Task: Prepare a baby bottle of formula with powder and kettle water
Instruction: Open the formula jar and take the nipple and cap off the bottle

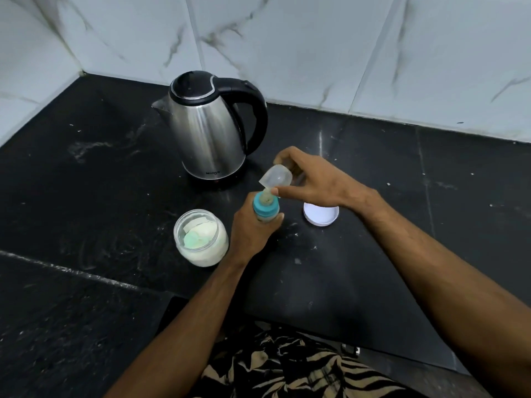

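Dark surface (86,182). Your left hand (250,231) grips the bottle (265,209); your right hand (313,179) pinches the clear cap (277,176) just above. Tilt it and formula spills

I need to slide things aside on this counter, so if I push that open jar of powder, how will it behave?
The powder jar looks squat and wide, so it would probably slide rather than tip. It seems fairly full, so likely has some heft. With its white lid lying apart on the counter, a sharp shove might spill powder.

Small print on kettle (207,130) base, unreadable
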Tool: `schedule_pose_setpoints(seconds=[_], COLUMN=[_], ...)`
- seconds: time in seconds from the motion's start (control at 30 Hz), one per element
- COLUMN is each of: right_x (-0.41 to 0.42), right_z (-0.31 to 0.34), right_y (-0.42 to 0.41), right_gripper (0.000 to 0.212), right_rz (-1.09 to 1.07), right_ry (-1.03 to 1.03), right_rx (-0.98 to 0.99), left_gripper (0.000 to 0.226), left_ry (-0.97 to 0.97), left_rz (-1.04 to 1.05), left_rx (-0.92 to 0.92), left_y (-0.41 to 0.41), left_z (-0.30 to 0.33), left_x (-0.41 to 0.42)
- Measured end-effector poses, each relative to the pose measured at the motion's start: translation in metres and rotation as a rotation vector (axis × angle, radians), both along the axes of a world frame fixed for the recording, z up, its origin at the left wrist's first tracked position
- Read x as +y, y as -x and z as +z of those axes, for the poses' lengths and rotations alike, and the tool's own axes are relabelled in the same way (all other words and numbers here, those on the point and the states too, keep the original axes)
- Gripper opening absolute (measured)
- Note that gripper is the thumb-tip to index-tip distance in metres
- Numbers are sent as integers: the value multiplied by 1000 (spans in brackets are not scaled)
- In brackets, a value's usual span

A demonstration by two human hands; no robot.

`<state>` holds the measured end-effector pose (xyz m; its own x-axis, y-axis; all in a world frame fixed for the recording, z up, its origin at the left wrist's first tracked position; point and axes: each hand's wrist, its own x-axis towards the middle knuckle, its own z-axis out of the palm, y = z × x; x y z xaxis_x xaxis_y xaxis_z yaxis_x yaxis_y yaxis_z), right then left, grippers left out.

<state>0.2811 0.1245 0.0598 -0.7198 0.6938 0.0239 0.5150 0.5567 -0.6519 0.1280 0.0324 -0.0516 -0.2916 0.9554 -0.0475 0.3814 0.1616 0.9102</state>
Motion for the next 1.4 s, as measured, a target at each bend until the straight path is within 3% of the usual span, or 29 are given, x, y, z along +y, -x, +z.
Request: schedule_pose_setpoints(seconds=[0.2,0.33,0.4,0.53,0.73,1.2,1.4], right_x=[-4,12,22,40,48,45,41], right_z=[-18,-25,-32,-49,-75,-92,-69], right_y=[-8,-22,-33,-60,-77,-75,-75], right_gripper=[46,46,43,51,61,62,63], right_rz=[-123,-290,-387,-507,-572,-516,-517], right_ry=[249,246,174,-85,-127,-171,-221], right_rx=[254,386,325,2,-284,-349,-312], left_gripper=[49,52,51,49,46,48,52], left_ry=[-10,-31,-36,-37,-48,-55,-29], left_rz=[-7,16,24,28,32,35,40], left_rx=[23,22,24,33,39,50,37], left_y=[0,0,0,0,1,-1,0], left_z=[3,1,0,-2,-4,-6,-6], left_x=[-1,-2,-2,0,-1,1,1])
